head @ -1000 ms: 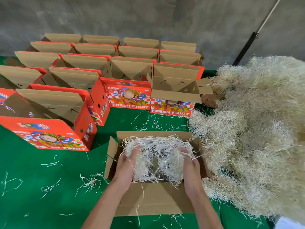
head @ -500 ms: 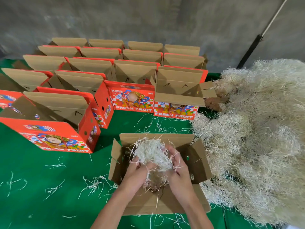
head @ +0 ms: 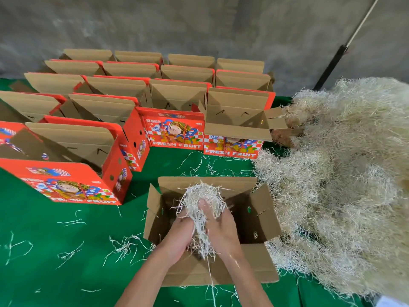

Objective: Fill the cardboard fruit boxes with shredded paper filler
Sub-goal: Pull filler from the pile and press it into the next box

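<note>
Cardboard flaps stand open around the nearest box [head: 261, 222], where the left hand [head: 180, 234] and right hand [head: 222, 229] clench one wad of shredded paper [head: 202, 201] above its hollow. Green table [head: 44, 251] cloth lies open at left, strewn with thin strands. Right, a fluffy filler heap [head: 345, 173] crowds the box edge. Farther off, red boxes [head: 174, 131] stand in rows.

Both forearms reach forward side by side over the near flap of the open box [head: 254, 260], wrists close together. The left hand [head: 180, 233] and right hand [head: 222, 227] sit above the box's middle, fingers curled inward, squeezing one wad of shredded paper [head: 199, 200] between them.
</note>
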Demonstrator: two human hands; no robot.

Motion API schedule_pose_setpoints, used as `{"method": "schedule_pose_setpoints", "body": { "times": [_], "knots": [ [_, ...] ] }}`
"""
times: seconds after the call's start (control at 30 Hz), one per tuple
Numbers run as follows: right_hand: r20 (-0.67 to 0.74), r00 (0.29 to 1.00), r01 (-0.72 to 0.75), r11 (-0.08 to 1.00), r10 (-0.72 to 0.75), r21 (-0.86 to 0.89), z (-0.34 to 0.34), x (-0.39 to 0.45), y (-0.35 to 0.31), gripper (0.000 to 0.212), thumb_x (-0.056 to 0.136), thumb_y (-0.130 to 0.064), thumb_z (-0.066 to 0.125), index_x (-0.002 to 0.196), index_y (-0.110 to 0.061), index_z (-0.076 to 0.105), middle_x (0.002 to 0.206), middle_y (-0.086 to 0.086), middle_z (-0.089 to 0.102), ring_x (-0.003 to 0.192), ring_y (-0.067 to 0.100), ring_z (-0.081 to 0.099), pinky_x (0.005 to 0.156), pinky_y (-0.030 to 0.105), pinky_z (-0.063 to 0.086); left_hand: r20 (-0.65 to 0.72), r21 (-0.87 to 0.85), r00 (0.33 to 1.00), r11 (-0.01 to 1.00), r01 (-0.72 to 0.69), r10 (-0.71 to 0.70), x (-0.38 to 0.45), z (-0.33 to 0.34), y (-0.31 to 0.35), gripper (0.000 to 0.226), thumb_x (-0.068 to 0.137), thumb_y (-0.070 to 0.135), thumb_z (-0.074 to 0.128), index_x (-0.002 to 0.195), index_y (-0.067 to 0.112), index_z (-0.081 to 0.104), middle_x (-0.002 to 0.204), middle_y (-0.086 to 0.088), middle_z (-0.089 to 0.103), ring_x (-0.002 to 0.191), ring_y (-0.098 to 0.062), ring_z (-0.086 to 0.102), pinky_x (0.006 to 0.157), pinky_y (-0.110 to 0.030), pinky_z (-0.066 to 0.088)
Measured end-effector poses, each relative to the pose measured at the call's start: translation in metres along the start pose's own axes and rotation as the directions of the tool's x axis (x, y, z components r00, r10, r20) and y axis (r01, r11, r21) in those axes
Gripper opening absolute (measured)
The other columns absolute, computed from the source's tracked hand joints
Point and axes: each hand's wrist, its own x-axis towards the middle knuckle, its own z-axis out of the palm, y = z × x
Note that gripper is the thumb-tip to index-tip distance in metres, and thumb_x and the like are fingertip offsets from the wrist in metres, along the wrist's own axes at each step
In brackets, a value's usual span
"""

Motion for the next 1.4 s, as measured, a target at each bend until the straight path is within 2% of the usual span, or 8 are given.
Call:
{"method": "schedule_pose_setpoints", "body": {
  "times": [0.17, 0.33, 0.43, 0.57, 0.77, 1.0, 1.13, 1.4],
  "knots": [
    [-0.289, 0.957, 0.023, 0.998, -0.037, -0.052, -0.002, 0.008, 0.005, 0.088, 0.091, -0.072, 0.045, 0.140, 0.002, 0.039, 0.053, -0.007, 0.051, 0.044, 0.000, 0.047, 0.042, 0.015, 0.042, -0.262, -0.011, 0.946, 0.979, -0.202, 0.192, 0.005, 0.016, 0.005, 0.027, 0.086, 0.053, 0.034, 0.090, 0.028, 0.044, 0.081, 0.008, 0.048, 0.076, -0.012, 0.044, 0.077, -0.039, 0.040],
    [-0.274, 0.962, 0.033, 0.993, 0.001, 0.117, 0.011, 0.003, 0.001, 0.056, 0.093, -0.071, 0.037, 0.110, -0.021, 0.056, 0.079, -0.013, 0.069, 0.078, -0.011, 0.065, 0.063, 0.009, 0.047, -0.323, 0.138, 0.886, 0.943, -0.304, 0.333, 0.004, 0.038, -0.002, 0.052, 0.085, 0.069, 0.049, 0.100, 0.021, 0.062, 0.092, 0.020, 0.064, 0.076, 0.016, 0.059, 0.069, -0.009, 0.046],
    [-0.260, 0.963, 0.084, 0.995, -0.065, 0.060, 0.005, 0.002, 0.002, 0.063, 0.093, -0.075, 0.040, 0.079, -0.015, 0.052, 0.054, -0.007, 0.052, 0.048, 0.004, 0.045, 0.049, 0.019, 0.040, -0.349, 0.097, 0.896, 0.962, -0.257, 0.274, 0.014, 0.029, -0.003, 0.049, 0.093, 0.057, 0.052, 0.079, 0.011, 0.056, 0.060, 0.012, 0.054, 0.046, -0.001, 0.044, 0.048, -0.016, 0.037],
    [-0.215, 0.976, 0.038, 0.997, -0.021, 0.072, -0.014, 0.009, 0.011, 0.058, 0.088, -0.071, 0.053, 0.076, -0.015, 0.054, 0.048, -0.007, 0.039, 0.041, 0.009, 0.029, 0.041, 0.024, 0.029, -0.370, -0.008, 0.921, 0.991, -0.135, 0.123, 0.027, 0.007, -0.006, 0.031, 0.097, 0.054, 0.054, 0.084, 0.031, 0.040, 0.083, 0.006, 0.050, 0.071, -0.007, 0.048, 0.083, -0.032, 0.047],
    [-0.247, 0.932, -0.182, 0.930, 0.267, 0.321, -0.031, 0.018, 0.013, 0.055, 0.079, -0.071, 0.064, 0.097, -0.019, 0.060, 0.072, -0.010, 0.045, 0.071, 0.011, 0.042, 0.091, 0.033, 0.046, -0.332, -0.387, 0.928, 0.921, 0.027, -0.167, 0.038, -0.007, -0.001, 0.061, 0.090, 0.060, 0.060, 0.137, 0.022, 0.052, 0.137, -0.011, 0.056, 0.124, -0.032, 0.054, 0.109, -0.056, 0.038],
    [-0.063, 0.977, -0.181, 0.945, 0.205, 0.273, -0.015, 0.008, 0.011, 0.107, 0.070, -0.089, 0.056, 0.152, -0.026, 0.030, 0.133, -0.010, 0.053, 0.130, 0.013, 0.052, 0.110, 0.037, 0.037, -0.161, -0.355, 0.987, 0.934, -0.047, -0.012, 0.030, 0.006, -0.010, 0.068, 0.086, 0.068, 0.054, 0.141, 0.028, 0.048, 0.151, -0.006, 0.047, 0.131, -0.027, 0.050, 0.111, -0.055, 0.037],
    [-0.166, 0.984, -0.042, 0.993, 0.061, 0.113, -0.025, 0.013, 0.017, 0.054, 0.078, -0.074, 0.058, 0.112, -0.033, 0.054, 0.045, -0.009, 0.042, 0.035, 0.002, 0.039, 0.044, 0.021, 0.035, -0.342, -0.154, 0.939, 0.984, -0.086, 0.028, 0.032, -0.002, -0.015, 0.057, 0.094, 0.060, 0.055, 0.134, 0.023, 0.041, 0.120, 0.007, 0.055, 0.102, -0.018, 0.057, 0.091, -0.041, 0.045],
    [-0.307, 0.950, -0.036, 0.996, 0.058, 0.077, -0.052, 0.026, 0.021, 0.038, 0.092, -0.054, 0.053, 0.085, -0.018, 0.062, 0.036, -0.007, 0.037, 0.029, 0.005, 0.027, 0.032, 0.016, 0.025, -0.472, 0.018, 0.867, 0.985, -0.171, 0.159, 0.038, -0.024, -0.007, 0.054, 0.093, 0.063, 0.049, 0.081, 0.011, 0.043, 0.042, 0.012, 0.031, 0.039, -0.007, 0.023, 0.043, -0.024, 0.029]
  ]
}}
